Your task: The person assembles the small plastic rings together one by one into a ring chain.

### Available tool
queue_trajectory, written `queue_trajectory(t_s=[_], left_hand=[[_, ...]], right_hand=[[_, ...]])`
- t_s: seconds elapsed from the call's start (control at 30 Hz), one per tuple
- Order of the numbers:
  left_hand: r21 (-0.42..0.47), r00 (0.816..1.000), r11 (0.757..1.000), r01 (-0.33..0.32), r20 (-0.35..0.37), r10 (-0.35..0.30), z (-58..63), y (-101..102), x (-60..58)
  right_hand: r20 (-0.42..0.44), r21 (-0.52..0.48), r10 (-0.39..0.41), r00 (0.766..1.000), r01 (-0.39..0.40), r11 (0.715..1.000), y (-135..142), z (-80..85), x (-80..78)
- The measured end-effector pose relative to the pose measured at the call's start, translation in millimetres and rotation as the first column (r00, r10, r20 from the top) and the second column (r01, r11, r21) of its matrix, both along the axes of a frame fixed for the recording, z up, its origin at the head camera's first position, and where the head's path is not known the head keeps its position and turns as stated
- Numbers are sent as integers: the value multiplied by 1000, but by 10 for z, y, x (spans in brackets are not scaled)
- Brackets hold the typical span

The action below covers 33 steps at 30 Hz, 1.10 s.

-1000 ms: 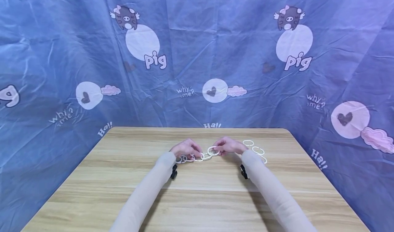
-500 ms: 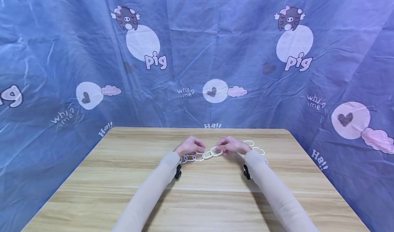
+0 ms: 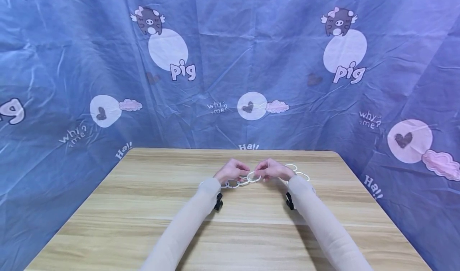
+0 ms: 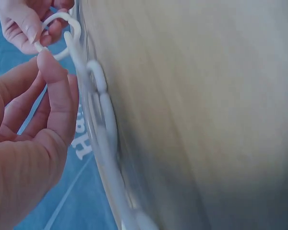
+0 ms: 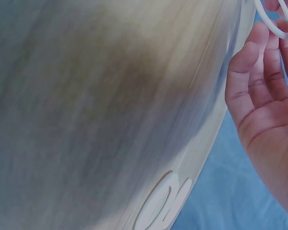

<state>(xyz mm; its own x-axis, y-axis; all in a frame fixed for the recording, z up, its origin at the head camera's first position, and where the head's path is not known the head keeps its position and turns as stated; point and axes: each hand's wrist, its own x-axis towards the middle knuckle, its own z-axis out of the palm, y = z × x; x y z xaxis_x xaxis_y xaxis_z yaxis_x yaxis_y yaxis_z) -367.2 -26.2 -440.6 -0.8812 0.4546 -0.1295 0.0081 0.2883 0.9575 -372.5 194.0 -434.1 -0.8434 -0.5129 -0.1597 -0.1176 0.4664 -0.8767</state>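
Observation:
A white plastic chain (image 4: 109, 120) of oval links lies along the table and passes beneath my left wrist. Its right-hand end link (image 4: 78, 31) is raised between my two hands. My right hand (image 3: 274, 170) pinches this link by its right side, with thumb and fingers curled at it. From the other side, my left hand (image 3: 230, 172) has thumb and fingertip together at the same link's open end, and the link's lower end runs behind the tip. In the right wrist view the right fingers (image 5: 273, 72) are bent beneath the link's curve. The left sleeve covers part of the chain.
Several loose white links (image 3: 292, 166) lie on the wooden table (image 3: 251, 239) behind and beside my right wrist; two overlapping links (image 5: 156, 201) show in the right wrist view. Blue printed cloth (image 3: 223, 63) hangs behind the table and at both sides.
My left hand has let go of a link farther along the chain and moved right, up to the end link. My right hand has shifted slightly right with that link in its fingers.

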Motion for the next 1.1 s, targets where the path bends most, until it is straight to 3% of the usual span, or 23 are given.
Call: queue_trajectory(t_s=[0.13, 0.33, 0.73, 1.1], left_hand=[[-6, 1000, 1000, 4, -9, -4, -29, 74, 18], [-15, 999, 999, 30, 33, -29, -50, 122, 35], [-11, 998, 999, 35, 61, -35, -97, 80, -33], [8, 992, 998, 63, 110, -63, -108, 31, -69]], right_hand=[[15, -5, -2, 1000, 2, 1000, 25, -16, -9], [20, 10, 2, 1000, -2, 1000, 31, -24, -13], [30, -18, -3, 1000, 4, 1000, 102, 16, -15], [-46, 29, -9, 999, 10, 1000, 436, 58, 6]])
